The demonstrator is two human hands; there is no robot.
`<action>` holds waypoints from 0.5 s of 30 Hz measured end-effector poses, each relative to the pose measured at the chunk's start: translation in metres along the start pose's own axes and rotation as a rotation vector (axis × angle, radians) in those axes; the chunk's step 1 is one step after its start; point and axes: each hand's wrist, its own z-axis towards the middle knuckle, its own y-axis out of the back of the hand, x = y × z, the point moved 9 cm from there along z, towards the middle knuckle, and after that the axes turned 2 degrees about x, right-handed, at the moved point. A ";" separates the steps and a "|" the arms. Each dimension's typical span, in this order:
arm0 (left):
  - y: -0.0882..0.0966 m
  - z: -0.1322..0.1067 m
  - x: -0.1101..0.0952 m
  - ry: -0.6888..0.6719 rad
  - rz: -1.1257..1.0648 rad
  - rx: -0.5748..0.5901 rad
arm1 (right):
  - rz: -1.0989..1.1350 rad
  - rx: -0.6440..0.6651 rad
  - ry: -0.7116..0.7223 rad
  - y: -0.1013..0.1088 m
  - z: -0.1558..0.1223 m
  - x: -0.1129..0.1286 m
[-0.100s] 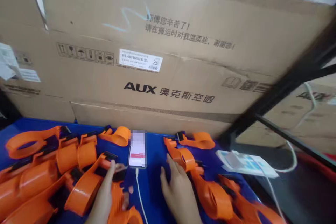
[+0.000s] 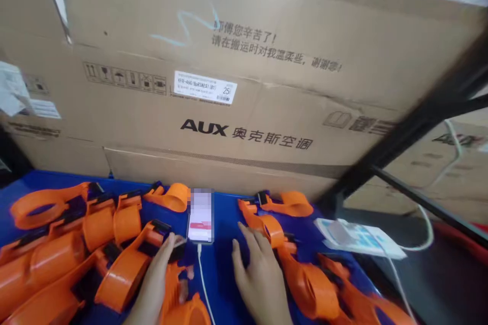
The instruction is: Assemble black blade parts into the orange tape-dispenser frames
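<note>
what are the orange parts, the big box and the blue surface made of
Orange parts: likely moulded plastic, smooth and slightly glossy, uniform colour, thin curved walls.
Big box: corrugated cardboard, matte brown, creased, with printed text and a paper label.
Blue surface: unclear; flat, even blue, possibly painted or plastic-coated.

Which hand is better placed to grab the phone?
Left, probably. The left hand has its fingertips right beside the phone, at its lower left corner. The right hand lies flat on the blue table, farther off, next to orange clamps.
</note>
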 end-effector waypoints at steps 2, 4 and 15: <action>-0.003 -0.006 0.003 0.001 0.023 -0.007 | 0.181 0.048 0.062 -0.003 -0.003 0.016; -0.010 -0.011 0.001 -0.020 0.040 0.009 | 0.352 0.134 0.114 -0.011 -0.008 0.032; -0.030 -0.017 -0.003 -0.110 0.229 0.254 | 0.416 0.251 0.200 -0.022 -0.013 0.055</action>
